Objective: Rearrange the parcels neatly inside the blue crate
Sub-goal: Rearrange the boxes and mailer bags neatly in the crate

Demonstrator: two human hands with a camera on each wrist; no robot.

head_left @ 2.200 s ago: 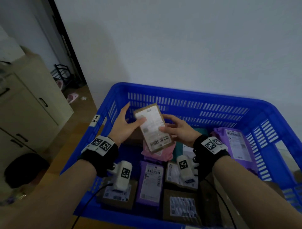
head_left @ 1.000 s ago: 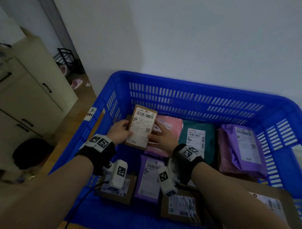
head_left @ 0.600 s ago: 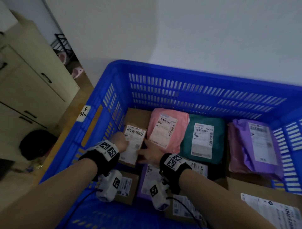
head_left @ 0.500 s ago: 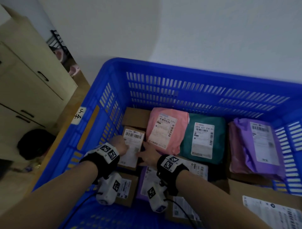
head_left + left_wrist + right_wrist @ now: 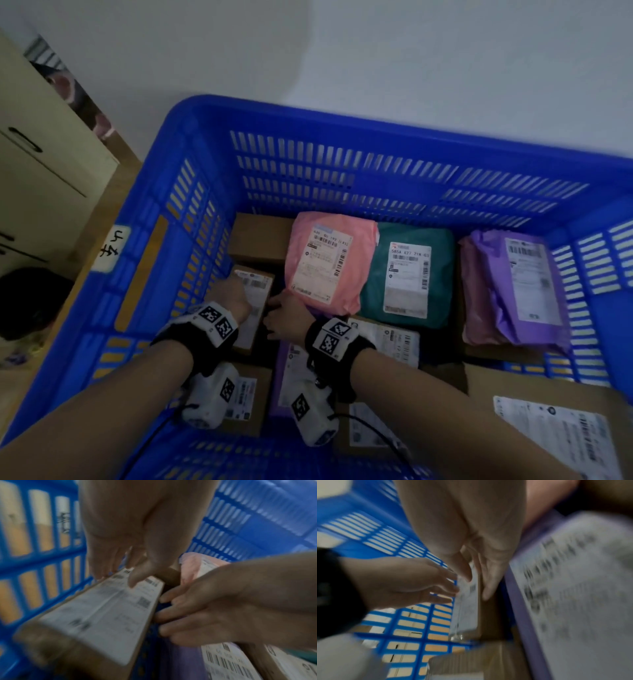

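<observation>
The blue crate [image 5: 308, 164] holds several labelled parcels. Both hands hold a small brown box [image 5: 257, 294] with a white label, low down by the crate's left wall. My left hand [image 5: 236, 291] grips its left edge, thumb on the label [image 5: 135, 580]. On the box's right side is my right hand [image 5: 277, 305], with its thumb on top and its fingers [image 5: 488, 586] along the side. The box [image 5: 102, 615] is tilted, its near end higher. Behind it lies another brown box [image 5: 260, 236]. A pink parcel [image 5: 329, 260], a teal parcel [image 5: 407, 274] and a purple parcel [image 5: 513, 284] fill the back row.
In the front row lie a brown box [image 5: 245, 401], a purple parcel [image 5: 284, 373] and a white-labelled parcel [image 5: 390, 339], partly hidden by my wrists. A large carton [image 5: 548, 428] sits at front right. A cream cabinet [image 5: 41, 171] stands left of the crate, and a white wall is behind.
Both hands have brought the small brown box down from above the crate to its left side, beside the pink parcel. The view has moved closer and lower.
</observation>
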